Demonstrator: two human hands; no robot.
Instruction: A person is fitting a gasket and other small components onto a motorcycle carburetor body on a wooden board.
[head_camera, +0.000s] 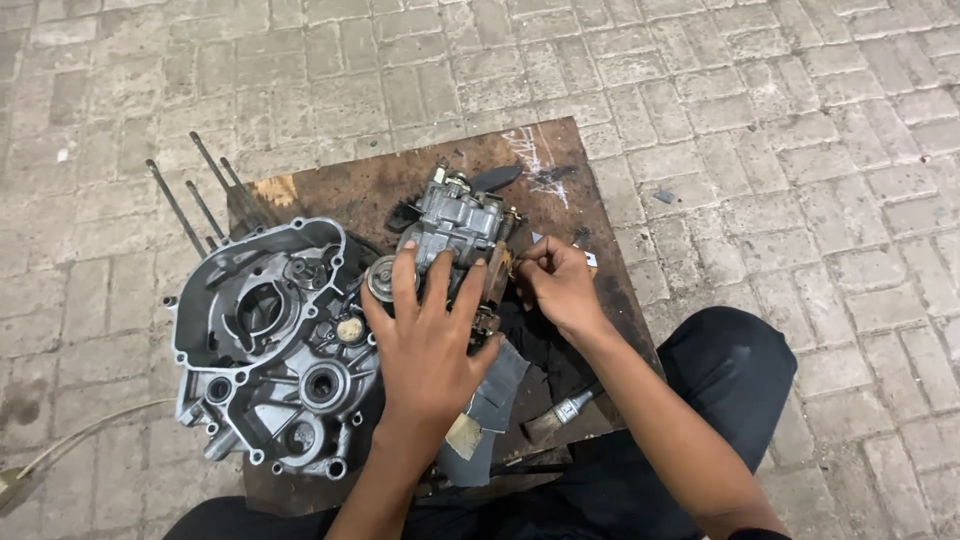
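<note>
A grey metal carburettor (458, 215) stands on a dark wooden board (350, 190). My left hand (428, 335) lies spread over its near side, fingers pressing against it. My right hand (558, 285) is pinched at the carburettor's right side, fingertips closed on a small part that is too small to identify. To the left lies a large grey engine crankcase half (270, 345) with several long studs (185, 205) sticking out toward the far left.
A paintbrush (560, 412) and a grey rag (495, 395) lie on the board near my right forearm. The board rests on grey paving bricks (780, 150). My dark-trousered knee (730, 360) is at the right. A thin cable (70, 435) runs at the lower left.
</note>
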